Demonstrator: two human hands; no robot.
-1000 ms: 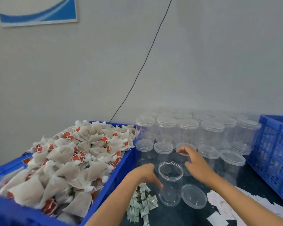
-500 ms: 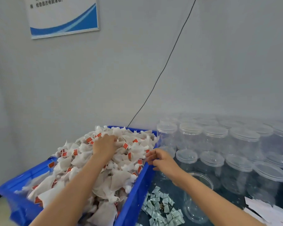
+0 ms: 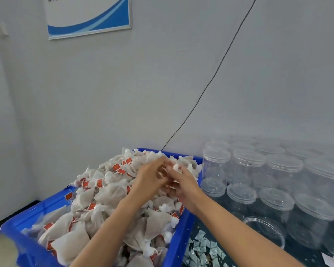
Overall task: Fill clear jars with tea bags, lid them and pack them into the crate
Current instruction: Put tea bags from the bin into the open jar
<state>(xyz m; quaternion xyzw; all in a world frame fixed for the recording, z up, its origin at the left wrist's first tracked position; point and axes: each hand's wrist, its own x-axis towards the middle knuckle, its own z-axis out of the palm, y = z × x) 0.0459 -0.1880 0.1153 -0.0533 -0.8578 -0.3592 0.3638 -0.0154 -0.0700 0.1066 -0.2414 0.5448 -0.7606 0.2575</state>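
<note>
Both hands over the far right part of the heaped blue bin point(image 3: 179, 245): left hand point(image 3: 149, 179) and right hand point(image 3: 181, 185) close together, fingers curled round tea bags point(image 3: 108, 191) at the top of the pile. Bags likely very light, soft, crushable; strings and red tags prone to tangle. Best gathered by the pouch body, loosely, not by tag. Open jar point(image 3: 266, 231) on the table right of the bin, empty; lidded jars point(image 3: 245, 168) behind it. Small sachets point(image 3: 202, 247) beside bin.
</note>
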